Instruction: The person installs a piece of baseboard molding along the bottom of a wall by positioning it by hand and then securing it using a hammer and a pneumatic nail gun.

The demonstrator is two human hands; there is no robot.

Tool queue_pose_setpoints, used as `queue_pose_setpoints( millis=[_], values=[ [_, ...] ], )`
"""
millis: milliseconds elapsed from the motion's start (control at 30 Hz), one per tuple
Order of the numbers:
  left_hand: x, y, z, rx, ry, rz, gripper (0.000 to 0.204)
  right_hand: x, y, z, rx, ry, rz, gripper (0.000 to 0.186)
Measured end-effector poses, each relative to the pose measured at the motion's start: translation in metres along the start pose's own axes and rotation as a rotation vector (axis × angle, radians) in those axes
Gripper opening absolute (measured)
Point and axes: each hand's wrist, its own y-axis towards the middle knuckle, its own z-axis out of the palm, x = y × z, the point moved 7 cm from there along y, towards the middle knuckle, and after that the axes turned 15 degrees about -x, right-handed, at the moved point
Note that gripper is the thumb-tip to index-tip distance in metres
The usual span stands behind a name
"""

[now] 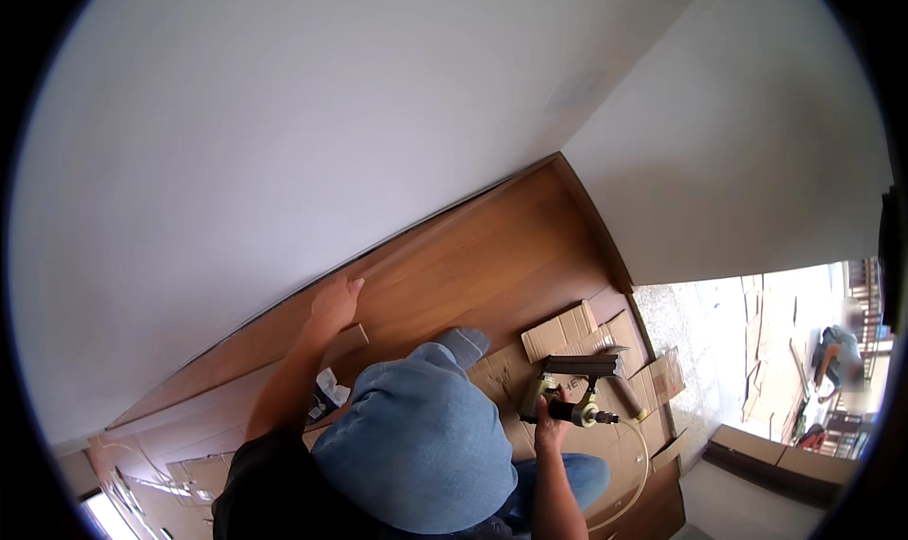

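Observation:
My left hand point(336, 304) rests with its fingers stretched out against a brown wooden skirting board point(440, 225) at the foot of the white wall. A thin dark gap runs between board and wall. In my right hand point(550, 428) is an air nail gun point(584, 365), gripped by its handle and held over cardboard. A pale air hose point(646, 455) curves from its fitting down toward the lower edge. Just beyond the nail gun, a hammer with a wooden handle point(628, 399) lies on the cardboard.
Brown wooden floor point(473, 266) reaches into the wall corner. Cardboard sheets point(497, 374) lie beside my knees. By my left forearm sit a loose board point(345, 343) and a dark packet with white paper point(329, 387). Another person point(837, 356) bends down beyond the doorway at right.

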Motion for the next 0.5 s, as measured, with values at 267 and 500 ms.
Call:
queue_pose_setpoints(
  millis=[267, 500],
  values=[
    [0.016, 0.037, 0.047, -0.121, -0.147, -0.042, 0.048, -0.030, 0.008, -0.006, 0.031, -0.174, -0.223, 0.061],
    [0.011, 0.057, 0.034, -0.038, -0.065, -0.031, 0.051, -0.019, 0.003, -0.004, 0.043, -0.340, -0.412, 0.052]
  ],
)
